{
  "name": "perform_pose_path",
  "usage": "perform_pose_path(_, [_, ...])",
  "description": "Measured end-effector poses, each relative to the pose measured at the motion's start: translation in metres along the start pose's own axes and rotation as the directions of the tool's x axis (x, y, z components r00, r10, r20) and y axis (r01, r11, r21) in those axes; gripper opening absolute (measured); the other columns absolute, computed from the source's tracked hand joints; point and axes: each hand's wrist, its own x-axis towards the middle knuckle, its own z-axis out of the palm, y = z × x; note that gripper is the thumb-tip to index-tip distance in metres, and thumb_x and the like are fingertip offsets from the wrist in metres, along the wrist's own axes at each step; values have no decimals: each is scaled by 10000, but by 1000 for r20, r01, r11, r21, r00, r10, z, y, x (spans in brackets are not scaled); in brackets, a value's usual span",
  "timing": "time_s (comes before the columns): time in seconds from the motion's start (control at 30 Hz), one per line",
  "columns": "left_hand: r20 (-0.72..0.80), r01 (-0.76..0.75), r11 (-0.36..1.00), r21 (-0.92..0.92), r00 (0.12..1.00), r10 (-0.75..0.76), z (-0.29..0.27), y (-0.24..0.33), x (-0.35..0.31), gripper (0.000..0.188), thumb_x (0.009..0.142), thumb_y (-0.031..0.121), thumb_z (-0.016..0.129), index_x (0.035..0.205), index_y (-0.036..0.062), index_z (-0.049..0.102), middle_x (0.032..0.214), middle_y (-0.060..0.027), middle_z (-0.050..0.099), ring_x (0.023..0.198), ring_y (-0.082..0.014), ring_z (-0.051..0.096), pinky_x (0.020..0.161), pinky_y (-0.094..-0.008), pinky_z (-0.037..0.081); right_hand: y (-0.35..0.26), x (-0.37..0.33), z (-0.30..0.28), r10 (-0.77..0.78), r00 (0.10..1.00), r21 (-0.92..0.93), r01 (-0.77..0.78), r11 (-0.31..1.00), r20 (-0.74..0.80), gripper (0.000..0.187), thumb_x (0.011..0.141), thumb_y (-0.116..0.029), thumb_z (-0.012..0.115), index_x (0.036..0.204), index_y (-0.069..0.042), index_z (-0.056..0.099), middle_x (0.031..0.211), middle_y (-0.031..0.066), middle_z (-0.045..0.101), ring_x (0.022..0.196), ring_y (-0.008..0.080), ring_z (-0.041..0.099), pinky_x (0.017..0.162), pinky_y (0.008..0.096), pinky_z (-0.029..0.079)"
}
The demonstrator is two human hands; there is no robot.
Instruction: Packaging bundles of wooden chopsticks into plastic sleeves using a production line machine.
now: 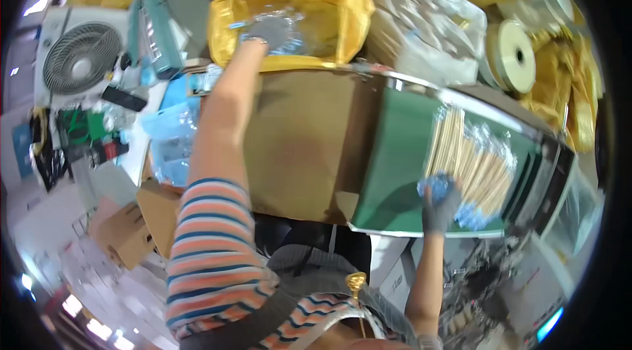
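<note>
Looking down from the head, and it's a wide one!
Here we are on the left of two head-worn fisheyes, upright and unmirrored, peering steeply down past the wearer's striped shirt [309, 314] at the lower edge to the counter [299, 146] mid-frame, within arm's reach; left hand [273, 32] high in view, right hand [441, 208] lower and to the right, a fan [82, 60] out left, a white spool [511, 72] out right, straight edges bowing toward the dark rim.
</note>
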Motion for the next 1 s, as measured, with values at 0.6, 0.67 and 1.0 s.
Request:
perform_pose_path(0.6, [226, 229, -22, -973, 969, 105, -8, 259, -256, 443, 848, 186, 605, 1230, 2, 478, 1101, -96, 592, 948, -150, 575, 770, -281, 483, -16, -13, -71, 254, 869, 744, -495, 448, 425, 331, 774, -149, 570, 1027, 19, 437, 648, 97, 568, 508, 163, 560, 479, 321, 457])
perform_pose_path(0.67, [223, 249, -76, -965, 942, 252, -30, 326, -254, 467, 809, 242, 656, 1169, -3, 489, 1052, -80, 584, 928, -141, 565, 759, -282, 481, -21, -58, -71, 171, 951, 749, -308, 587, 257, 359, 796, -192, 595, 1036, 14, 425, 739, 113, 566, 622, 189, 571, 578, 335, 473])
perform_pose_path(1.0, [273, 344, 68, -937, 591, 759, -23, 426, -417, 413, 768, 177, 682, 1103, -1, 520, 902, -81, 612, 812, -141, 589, 752, -271, 474, 76, -188, -243, -33, 939, 921, -329, 210, 343, 439, 846, -276, 587, 1141, 36, 495, 1047, 100, 570, 978, 152, 529, 885, 289, 409])
